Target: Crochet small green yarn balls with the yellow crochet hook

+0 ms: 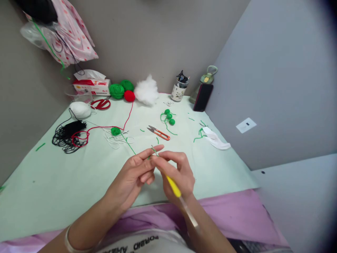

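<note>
My right hand [180,172] is clamped on the hook [173,186], with thumb and index finger near its tip; the handle slants back past the yellow grip and over my right forearm. My left hand [133,172] pinches the green yarn [129,144] between thumb and fingers, index finger extended. The hands are together at the fingertips, above the near part of the table [79,182]; whether the fingertips touch, I cannot tell. The hook tip is located between the hands, at my left index finger. The yarn runs forward and left from my left hand to the ball [115,131], which rests on the table. The snips [160,134] lie just beyond my fingertips.
</note>
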Demonstrator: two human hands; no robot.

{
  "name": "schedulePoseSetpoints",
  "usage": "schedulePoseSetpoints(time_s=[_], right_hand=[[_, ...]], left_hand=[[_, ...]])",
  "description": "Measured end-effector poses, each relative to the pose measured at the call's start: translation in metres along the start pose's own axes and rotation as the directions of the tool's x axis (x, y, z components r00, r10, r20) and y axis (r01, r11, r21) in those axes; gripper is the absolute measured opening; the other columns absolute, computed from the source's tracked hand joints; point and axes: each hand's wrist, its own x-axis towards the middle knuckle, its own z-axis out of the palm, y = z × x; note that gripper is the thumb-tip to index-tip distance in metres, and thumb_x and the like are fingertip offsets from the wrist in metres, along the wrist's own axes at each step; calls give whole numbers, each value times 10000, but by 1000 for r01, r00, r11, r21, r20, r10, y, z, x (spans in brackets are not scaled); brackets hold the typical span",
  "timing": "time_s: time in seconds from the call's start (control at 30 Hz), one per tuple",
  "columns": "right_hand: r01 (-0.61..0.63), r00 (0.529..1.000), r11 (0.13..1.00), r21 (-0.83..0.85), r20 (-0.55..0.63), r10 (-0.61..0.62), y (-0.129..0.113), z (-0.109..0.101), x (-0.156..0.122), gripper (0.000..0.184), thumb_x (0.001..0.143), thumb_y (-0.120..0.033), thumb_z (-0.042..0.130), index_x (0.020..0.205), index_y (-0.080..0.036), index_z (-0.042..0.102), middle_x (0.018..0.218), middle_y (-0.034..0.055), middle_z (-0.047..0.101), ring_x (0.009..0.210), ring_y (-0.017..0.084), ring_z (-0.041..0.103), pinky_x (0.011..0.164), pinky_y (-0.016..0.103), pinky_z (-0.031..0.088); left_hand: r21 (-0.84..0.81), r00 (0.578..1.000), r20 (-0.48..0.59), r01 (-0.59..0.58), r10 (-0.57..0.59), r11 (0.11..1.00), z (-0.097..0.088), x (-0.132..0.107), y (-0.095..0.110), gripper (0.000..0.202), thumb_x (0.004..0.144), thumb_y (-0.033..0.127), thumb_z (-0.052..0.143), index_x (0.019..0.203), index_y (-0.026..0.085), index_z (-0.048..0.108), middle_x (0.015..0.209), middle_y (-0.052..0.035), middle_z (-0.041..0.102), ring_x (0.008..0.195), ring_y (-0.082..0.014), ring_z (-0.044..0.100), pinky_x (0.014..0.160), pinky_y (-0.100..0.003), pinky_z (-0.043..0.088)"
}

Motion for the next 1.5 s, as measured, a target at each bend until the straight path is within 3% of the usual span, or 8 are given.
schedulePoseSetpoints(time_s=[0.1,0.2,0.4,0.7,0.87,0.97,1.17,1.5], right_hand=[[-227,966,938,261,-59,251,1,-4,8,220,998,-167,595,1077,-274,770,909,52,752,791,190,704,685,357,599],[-415,879,758,502,9,476,1,-7,16,174,1011,-281,606,973,-234,769,832,34,720,636,150,645,618,338,563],[-459,875,725,513,123,467,3,-3,13,158,982,-335,660,963,-247,790,917,44,768,770,170,671,685,323,569],[-540,789,504,674,197,582,8,-5,16,204,1001,-383,619,931,-212,705,835,35,758,623,129,626,629,293,560],[-528,816,573,627,189,546,6,-9,15,214,1029,-373,580,942,-215,695,871,39,768,701,151,674,680,312,575],[-469,869,699,540,138,476,2,-13,12,202,1054,-291,539,987,-234,720,926,32,773,745,147,695,705,310,576],[-143,989,940,309,70,127,-4,-14,6,286,1018,-91,519,1190,-237,694,1035,65,774,921,195,722,765,366,594],[-13,998,973,230,-54,26,-5,-7,0,336,990,-42,526,1232,-217,681,1024,92,776,950,221,746,760,395,609]], left_hand=[[-44,1000,-22,7,-8,999,-2,1,8,254,788,174,857,1040,154,838,682,74,451,463,11,238,442,-109,370],[16,996,-35,-79,79,997,-1,1,10,271,780,163,856,1048,201,838,788,50,538,466,18,311,463,-119,427],[254,983,8,-179,183,951,3,-1,0,336,838,254,833,1169,313,805,819,36,617,559,-49,533,586,-190,542],[327,973,-34,-205,228,922,-3,-5,-1,309,843,280,827,1150,311,806,899,27,623,603,-64,556,613,-224,549],[396,969,-41,-207,242,894,-5,-5,-1,299,848,297,823,1144,336,805,931,26,637,614,-77,649,599,-226,507],[446,960,-43,-230,277,865,-6,-5,-1,293,860,282,808,1145,348,802,870,42,628,597,-69,655,583,-213,486],[471,940,-56,-272,336,839,-6,-6,-2,303,872,241,794,1150,359,792,823,66,580,620,-49,643,656,-193,529],[380,974,-33,-196,225,904,-4,-3,3,388,829,278,845,1204,335,765,880,60,584,546,-38,612,501,-186,419]])
